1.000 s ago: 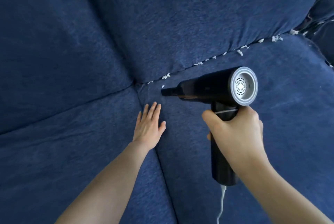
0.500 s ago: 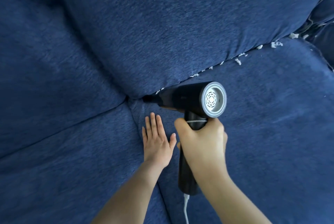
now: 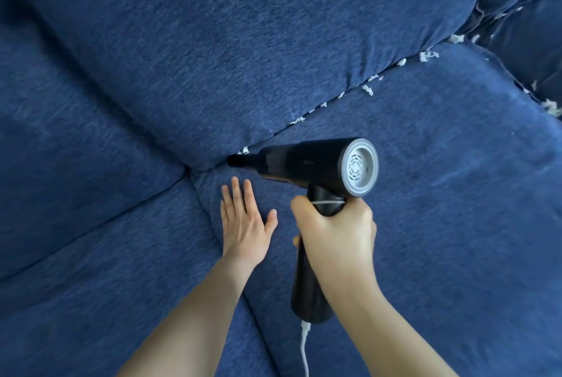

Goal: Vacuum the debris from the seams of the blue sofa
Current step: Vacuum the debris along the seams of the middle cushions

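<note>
Sofa: I see the blue sofa (image 3: 441, 224) filling the view; the seam between back cushion (image 3: 258, 42) and seat cushion (image 3: 456, 209) runs up to the right from the corner where the cushions meet.
Debris: white debris (image 3: 367, 89) dots that seam from just beside the nozzle to the far right corner, with more flecks on the right edge.
Vacuum: the black handheld vacuum (image 3: 304, 161) points left, its nozzle tip at the low end of the seam, touching or almost touching one fleck.
Right hand: my right hand (image 3: 334, 233) is wrapped tight round the vacuum's handle, wrist straight, forearm coming up from bottom right.
Left hand: my left hand (image 3: 243, 221) lies flat on the seat cushion, fingers straight, gripping nothing, just below the nozzle.
Cord: a white cord (image 3: 305, 346) hangs from the handle base.
Risk, biggest: I judge that pressing the seat could close the seam and bury flecks.
Risk, smaller: a quick sweep may skip or scatter loose bits.
Risk, smallest: the cord might snag.
</note>
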`<act>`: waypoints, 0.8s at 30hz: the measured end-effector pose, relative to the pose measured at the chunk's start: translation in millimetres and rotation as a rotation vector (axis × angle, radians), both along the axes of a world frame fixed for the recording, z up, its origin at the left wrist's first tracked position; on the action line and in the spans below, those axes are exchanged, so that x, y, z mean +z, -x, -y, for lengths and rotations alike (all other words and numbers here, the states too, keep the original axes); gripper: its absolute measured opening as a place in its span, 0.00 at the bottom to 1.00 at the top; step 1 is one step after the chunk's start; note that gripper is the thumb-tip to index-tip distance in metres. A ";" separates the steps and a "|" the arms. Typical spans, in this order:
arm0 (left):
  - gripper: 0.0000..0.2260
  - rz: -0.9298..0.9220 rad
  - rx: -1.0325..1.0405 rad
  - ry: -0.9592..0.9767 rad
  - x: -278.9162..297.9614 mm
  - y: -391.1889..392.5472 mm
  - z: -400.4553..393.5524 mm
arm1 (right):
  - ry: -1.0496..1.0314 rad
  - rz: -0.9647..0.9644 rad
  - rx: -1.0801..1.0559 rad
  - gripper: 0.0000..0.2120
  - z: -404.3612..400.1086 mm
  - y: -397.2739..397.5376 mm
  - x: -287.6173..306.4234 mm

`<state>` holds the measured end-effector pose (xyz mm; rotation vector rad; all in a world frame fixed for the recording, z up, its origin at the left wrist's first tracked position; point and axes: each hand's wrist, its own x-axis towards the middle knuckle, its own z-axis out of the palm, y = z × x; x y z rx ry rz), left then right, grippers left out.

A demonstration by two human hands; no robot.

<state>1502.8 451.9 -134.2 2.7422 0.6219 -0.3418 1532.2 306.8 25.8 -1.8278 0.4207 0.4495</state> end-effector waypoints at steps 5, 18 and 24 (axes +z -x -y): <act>0.34 -0.036 0.005 -0.040 2.8 5.4 7.9 | -0.038 -0.002 -0.019 0.09 10.9 6.4 2.6; 0.36 -0.111 0.002 -0.072 -2.6 1.7 8.7 | -0.113 -0.038 -0.112 0.09 27.8 0.4 -1.7; 0.35 -0.152 -0.020 -0.080 4.9 0.8 11.7 | -0.129 -0.080 -0.114 0.11 6.9 -1.9 -11.1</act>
